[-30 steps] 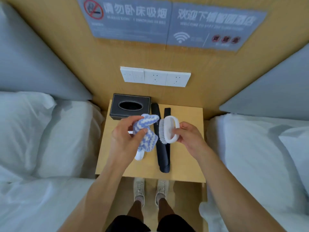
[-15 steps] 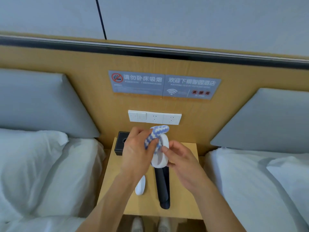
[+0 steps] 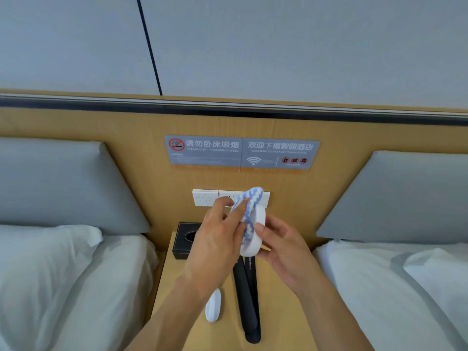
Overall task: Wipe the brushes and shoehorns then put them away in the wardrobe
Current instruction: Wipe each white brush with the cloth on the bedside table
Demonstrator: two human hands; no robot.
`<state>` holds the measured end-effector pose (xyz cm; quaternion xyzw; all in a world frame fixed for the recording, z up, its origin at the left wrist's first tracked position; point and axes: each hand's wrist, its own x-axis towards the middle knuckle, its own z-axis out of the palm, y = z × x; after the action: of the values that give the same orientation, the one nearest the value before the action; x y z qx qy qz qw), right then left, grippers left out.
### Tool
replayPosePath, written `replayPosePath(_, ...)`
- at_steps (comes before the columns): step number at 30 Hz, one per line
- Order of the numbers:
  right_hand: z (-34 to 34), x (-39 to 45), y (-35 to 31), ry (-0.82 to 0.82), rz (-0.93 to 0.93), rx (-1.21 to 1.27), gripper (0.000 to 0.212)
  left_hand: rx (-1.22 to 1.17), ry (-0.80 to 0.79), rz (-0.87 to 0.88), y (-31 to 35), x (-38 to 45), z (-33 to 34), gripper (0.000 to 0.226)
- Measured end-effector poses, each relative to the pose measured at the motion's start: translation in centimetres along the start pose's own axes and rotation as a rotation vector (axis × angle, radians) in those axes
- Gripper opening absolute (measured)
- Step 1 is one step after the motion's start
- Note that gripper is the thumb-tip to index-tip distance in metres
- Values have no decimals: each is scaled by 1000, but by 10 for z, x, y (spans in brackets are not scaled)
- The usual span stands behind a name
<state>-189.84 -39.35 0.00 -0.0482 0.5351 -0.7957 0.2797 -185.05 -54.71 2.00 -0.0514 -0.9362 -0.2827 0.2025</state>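
Observation:
My right hand (image 3: 281, 249) grips a white oval brush (image 3: 257, 231) above the nightstand, its smooth back showing. My left hand (image 3: 217, 239) pinches a blue-and-white cloth (image 3: 247, 211) and presses it against the brush. Below them, black shoehorns (image 3: 247, 300) lie lengthwise on the wooden nightstand (image 3: 177, 295); how many is unclear. A second white brush (image 3: 212, 309) lies to their left, partly hidden by my left forearm.
A black tissue box (image 3: 183, 240) stands at the nightstand's back left. White-sheeted beds (image 3: 63, 287) flank it on both sides. A wooden headboard panel with a switch plate (image 3: 205, 197) and grey signs rises behind.
The view tilted up toward the wall. Both hands came together, the brush turned its back toward me, and the cloth now lies pressed against it.

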Motion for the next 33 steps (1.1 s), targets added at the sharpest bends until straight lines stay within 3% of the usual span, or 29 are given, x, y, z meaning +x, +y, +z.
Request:
replayPosePath(6, -3, -3, -5, -7, 32, 7, 58, 5, -22, 36, 9, -4, -5, 30)
replayPosePath(11, -7, -4, -9, 29, 52, -71, 56, 10, -151, 68, 11, -8, -9, 42)
replayPosePath(15, -9, -7, -8, 30, 77, -81, 65, 16, -257, 151, 6, -3, -24, 25)
replayPosePath(21, -6, -10, -8, 12, 117, -135, 64, -23, -474, 242, -2, 9, -42, 24)
replayPosePath(26, -8, -10, -20, -38, 154, -208, 54, 59, -381, 248, -2, 13, -41, 21)
replayPosePath(29, -8, -8, -29, -17, 136, -226, 43, 126, -304, 222, 2, 16, -36, 33)
replayPosePath(33, -10, -7, -35, 26, 107, -236, 45, 114, -341, 193, 9, 14, -34, 34)
